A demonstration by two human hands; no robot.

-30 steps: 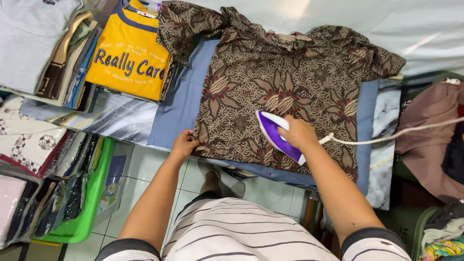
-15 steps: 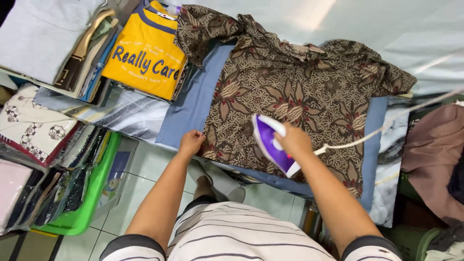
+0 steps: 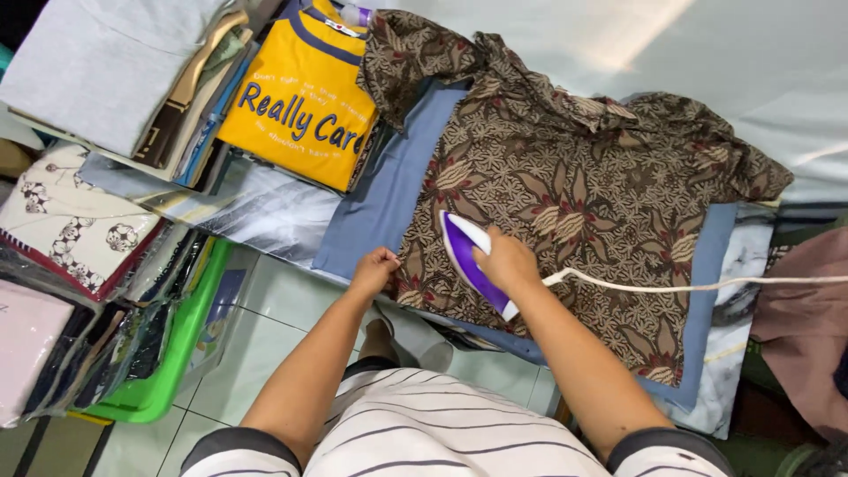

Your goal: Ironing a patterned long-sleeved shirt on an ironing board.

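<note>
While the camera looks straight down, the nearest part of the scene is the person's striped shirt (image 3: pixel 415 433) at the bottom edge, from which both bare forearms reach forward. Left hand (image 3: pixel 374 269): closed in a pinch on the near hem of the brown patterned shirt (image 3: pixel 583 190), at the shirt's left corner, holding the cloth against the board. Right hand (image 3: pixel 505 261): wrapped around the handle of the purple and white iron (image 3: pixel 466 256), which lies flat on the lower left part of the shirt, its pointed end aimed away from the person and to the left. A white cord (image 3: pixel 689 286) runs from the heel of the iron off to the right edge of the view. The brown shirt lies spread over a blue cloth (image 3: pixel 389 190) that covers the board, with blue showing at both sides of the garment. Below the board, at lower left, a green basket (image 3: pixel 163 371) stands on the tiled floor (image 3: pixel 265 327) beside stacked items in clear wrapping. Farther away, to the left of the brown shirt, lies a folded yellow shirt (image 3: pixel 300 106) with blue lettering, touching the brown shirt's sleeve. Farthest left is a folded grey garment (image 3: pixel 97 62) on a pile of other folded clothes.
</note>
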